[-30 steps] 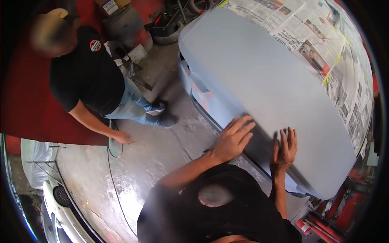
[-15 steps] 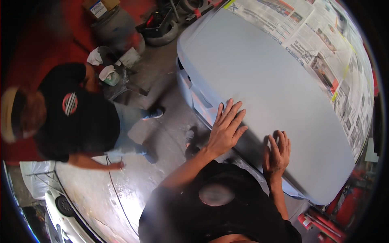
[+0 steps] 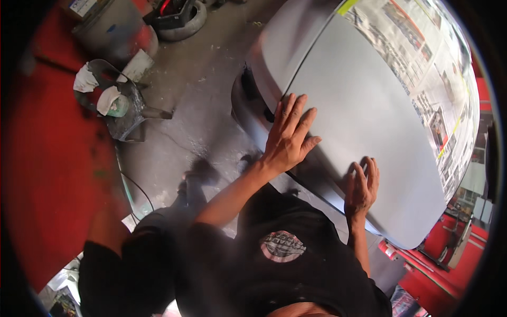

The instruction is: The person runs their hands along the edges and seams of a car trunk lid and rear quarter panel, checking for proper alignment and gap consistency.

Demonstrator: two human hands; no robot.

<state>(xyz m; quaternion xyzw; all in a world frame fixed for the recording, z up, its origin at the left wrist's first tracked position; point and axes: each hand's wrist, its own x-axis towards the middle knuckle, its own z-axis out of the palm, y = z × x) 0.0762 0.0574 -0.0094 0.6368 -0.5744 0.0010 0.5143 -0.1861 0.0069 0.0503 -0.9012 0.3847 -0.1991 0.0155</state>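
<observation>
My left hand (image 3: pixel 288 137) rests on the front left part of a smooth matte grey car lid panel (image 3: pixel 369 105), its fingers spread and stretched out. Further right, near the panel's near edge, is my right hand (image 3: pixel 363 187). Its fingers are apart and slightly bent, and the tips touch the grey surface. Neither hand holds anything. Along the panel's left side runs a narrow dark gap, with the grey body side (image 3: pixel 285 45) beyond it. Newspaper sheets (image 3: pixel 417 58) fixed with yellow-green tape (image 3: pixel 346 7) cover the area past the panel's far edge.
A dark stool-like stand (image 3: pixel 138 110) at left carries white rags (image 3: pixel 86 79) and a greenish tub (image 3: pixel 119 107). Behind it stand a large grey drum (image 3: pixel 113 34) and a tyre (image 3: pixel 185 29). Another person (image 3: pixel 108 274) is close at lower left. Red equipment (image 3: pixel 428 274) stands at right.
The other person has moved from the left to close behind me at lower left. The view has shifted, and the gap and body side beside the panel now show. Both hands stay on the panel.
</observation>
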